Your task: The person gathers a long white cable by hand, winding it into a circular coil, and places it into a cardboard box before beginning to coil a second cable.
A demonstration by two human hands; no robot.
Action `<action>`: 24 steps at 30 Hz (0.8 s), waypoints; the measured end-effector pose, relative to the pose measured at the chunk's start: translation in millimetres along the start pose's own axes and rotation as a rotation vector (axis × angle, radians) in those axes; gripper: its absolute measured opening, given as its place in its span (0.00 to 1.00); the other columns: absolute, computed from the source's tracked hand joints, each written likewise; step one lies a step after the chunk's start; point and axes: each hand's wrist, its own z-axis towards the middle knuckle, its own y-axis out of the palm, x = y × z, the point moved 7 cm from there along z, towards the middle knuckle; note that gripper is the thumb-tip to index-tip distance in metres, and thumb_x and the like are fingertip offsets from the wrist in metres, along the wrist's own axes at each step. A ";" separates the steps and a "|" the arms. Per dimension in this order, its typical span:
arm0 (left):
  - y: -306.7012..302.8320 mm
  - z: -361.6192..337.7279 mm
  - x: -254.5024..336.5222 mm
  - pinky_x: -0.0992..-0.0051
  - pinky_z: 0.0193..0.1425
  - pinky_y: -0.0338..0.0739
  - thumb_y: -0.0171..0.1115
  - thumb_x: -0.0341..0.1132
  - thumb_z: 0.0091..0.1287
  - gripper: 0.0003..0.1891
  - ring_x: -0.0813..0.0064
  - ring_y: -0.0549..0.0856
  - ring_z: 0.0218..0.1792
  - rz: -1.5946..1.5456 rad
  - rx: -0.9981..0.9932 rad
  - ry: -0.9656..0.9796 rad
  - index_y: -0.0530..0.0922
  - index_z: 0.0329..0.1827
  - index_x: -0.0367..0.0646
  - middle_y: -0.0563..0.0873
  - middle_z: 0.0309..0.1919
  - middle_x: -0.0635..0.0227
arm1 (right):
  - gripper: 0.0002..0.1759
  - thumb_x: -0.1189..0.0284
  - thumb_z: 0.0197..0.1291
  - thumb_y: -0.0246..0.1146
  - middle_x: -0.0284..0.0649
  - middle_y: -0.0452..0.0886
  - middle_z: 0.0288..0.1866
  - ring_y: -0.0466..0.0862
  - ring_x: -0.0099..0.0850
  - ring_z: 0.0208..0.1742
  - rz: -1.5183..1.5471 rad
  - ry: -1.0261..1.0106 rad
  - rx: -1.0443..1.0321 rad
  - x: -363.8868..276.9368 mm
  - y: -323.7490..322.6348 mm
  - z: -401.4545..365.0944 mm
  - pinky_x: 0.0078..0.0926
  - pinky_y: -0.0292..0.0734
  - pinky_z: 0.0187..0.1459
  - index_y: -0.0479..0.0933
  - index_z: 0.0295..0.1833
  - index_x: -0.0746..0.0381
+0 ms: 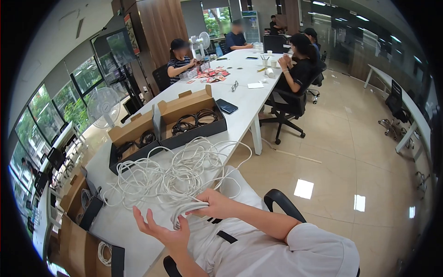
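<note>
I am gripping a gathered bundle of white cable (188,208) in my right hand (213,203), fingers curling round it, at the lower centre of the frame. My left hand (162,232) is hovering just beside it, fingers spread and holding nothing — whether its thumb is touching the strands, I cannot tell. More of the cable is sprawling in loose loops across the centre. It is looking light and springy, hardly fragile, so I am judging that a hold around several strands suits it better than pinching one loop.

The white table (122,226) is looking smooth and running toward the top centre, where people (300,69) are sitting. Two open boxes (187,99) are holding black cables (184,125) above the loops — and a glossy tiled floor (339,159) is filling the right side.
</note>
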 end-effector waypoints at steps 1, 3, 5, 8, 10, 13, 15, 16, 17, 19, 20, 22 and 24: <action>4.1 4.8 4.6 0.51 0.67 0.56 0.67 0.34 0.46 0.34 0.47 0.58 0.69 -0.037 -0.041 0.010 0.68 0.59 0.37 0.59 0.68 0.47 | 0.07 0.72 0.57 0.63 0.37 0.81 0.25 0.73 0.24 0.26 -0.065 -0.026 0.005 -3.2 -3.3 -3.7 0.26 0.69 0.30 0.82 0.39 0.64; 12.6 14.9 14.5 0.50 0.69 0.53 0.67 0.33 0.43 0.37 0.50 0.59 0.70 -0.108 -0.124 0.025 0.68 0.61 0.37 0.61 0.68 0.49 | 0.08 0.74 0.55 0.63 0.42 0.79 0.24 0.73 0.26 0.24 -0.154 0.020 -0.024 -11.3 -5.3 -10.4 0.28 0.69 0.30 0.81 0.41 0.64; 26.3 21.6 18.2 0.55 0.65 0.62 0.67 0.31 0.40 0.38 0.56 0.70 0.63 -0.017 -0.385 0.080 0.69 0.61 0.38 0.71 0.61 0.52 | 0.09 0.76 0.54 0.63 0.46 0.78 0.25 0.74 0.29 0.24 -0.232 0.028 -0.034 -18.7 -9.0 -15.3 0.28 0.69 0.29 0.81 0.42 0.65; 40.7 13.1 1.0 0.66 0.53 0.74 0.64 0.26 0.44 0.30 0.66 0.82 0.45 -0.135 -0.652 -0.172 0.73 0.56 0.36 0.83 0.45 0.59 | 0.10 0.78 0.51 0.62 0.49 0.78 0.26 0.75 0.34 0.24 -0.298 -0.028 -0.010 -31.3 -12.6 -19.9 0.30 0.70 0.30 0.80 0.42 0.65; 46.4 2.1 -10.7 0.73 0.44 0.78 0.64 0.24 0.46 0.25 0.70 0.85 0.36 -0.261 -0.759 -0.361 0.77 0.52 0.35 0.86 0.36 0.61 | 0.10 0.80 0.50 0.62 0.49 0.79 0.27 0.76 0.37 0.24 -0.297 -0.081 0.013 -41.7 -13.9 -21.2 0.30 0.71 0.30 0.80 0.41 0.65; 48.0 -12.0 -24.1 0.77 0.37 0.79 0.67 0.23 0.46 0.20 0.72 0.86 0.33 -0.407 -0.861 -0.459 0.81 0.46 0.35 0.87 0.32 0.60 | 0.11 0.81 0.50 0.64 0.45 0.79 0.24 0.74 0.32 0.21 -0.264 -0.237 0.073 -49.7 -15.5 -20.5 0.27 0.69 0.27 0.81 0.41 0.65; 43.9 -18.6 -27.0 0.78 0.38 0.79 0.66 0.21 0.50 0.15 0.74 0.86 0.35 -0.528 -0.901 -0.463 0.81 0.43 0.32 0.87 0.32 0.59 | 0.13 0.83 0.48 0.62 0.45 0.81 0.27 0.78 0.34 0.25 -0.257 -0.236 0.015 -56.0 -9.6 -19.0 0.26 0.73 0.32 0.81 0.43 0.64; 39.7 -18.5 -25.8 0.78 0.36 0.79 0.67 0.21 0.51 0.14 0.74 0.86 0.34 -0.621 -0.875 -0.486 0.81 0.42 0.31 0.87 0.33 0.58 | 0.15 0.84 0.47 0.62 0.46 0.82 0.29 0.80 0.35 0.27 -0.254 -0.237 -0.013 -57.9 -6.2 -18.1 0.26 0.74 0.34 0.81 0.43 0.64; 35.0 -17.3 -22.5 0.78 0.35 0.78 0.67 0.21 0.52 0.12 0.75 0.86 0.34 -0.715 -0.846 -0.508 0.81 0.41 0.30 0.87 0.33 0.58 | 0.15 0.84 0.47 0.62 0.45 0.83 0.29 0.80 0.34 0.28 -0.217 -0.246 -0.034 -56.3 -2.8 -17.0 0.25 0.75 0.34 0.81 0.43 0.64; 29.0 -19.2 -16.8 0.78 0.32 0.77 0.70 0.29 0.52 0.12 0.77 0.83 0.29 -0.895 -0.769 -0.575 0.80 0.35 0.30 0.86 0.29 0.60 | 0.15 0.84 0.48 0.62 0.43 0.84 0.30 0.81 0.31 0.29 -0.147 -0.264 -0.076 -51.5 4.3 -14.9 0.24 0.75 0.35 0.81 0.44 0.65; 27.0 -22.0 -13.8 0.78 0.30 0.75 0.73 0.37 0.51 0.16 0.79 0.80 0.25 -0.981 -0.720 -0.619 0.80 0.31 0.31 0.84 0.24 0.63 | 0.15 0.84 0.48 0.62 0.42 0.84 0.31 0.81 0.30 0.30 -0.114 -0.273 -0.081 -50.5 6.5 -14.2 0.24 0.75 0.35 0.81 0.44 0.65; 21.1 -26.4 -16.2 0.78 0.27 0.72 0.76 0.49 0.48 0.24 0.80 0.77 0.18 -1.065 -0.634 -0.655 0.78 0.25 0.33 0.82 0.19 0.66 | 0.14 0.83 0.49 0.63 0.41 0.84 0.31 0.81 0.26 0.31 -0.049 -0.292 -0.092 -49.0 9.7 -12.6 0.23 0.74 0.35 0.81 0.44 0.65; 14.5 -35.4 -25.7 0.78 0.25 0.71 0.76 0.56 0.45 0.29 0.80 0.74 0.14 -1.064 -0.568 -0.638 0.75 0.21 0.36 0.80 0.17 0.68 | 0.12 0.82 0.51 0.63 0.40 0.84 0.33 0.80 0.22 0.33 0.009 -0.221 -0.125 -42.6 12.6 -9.4 0.22 0.73 0.36 0.81 0.44 0.66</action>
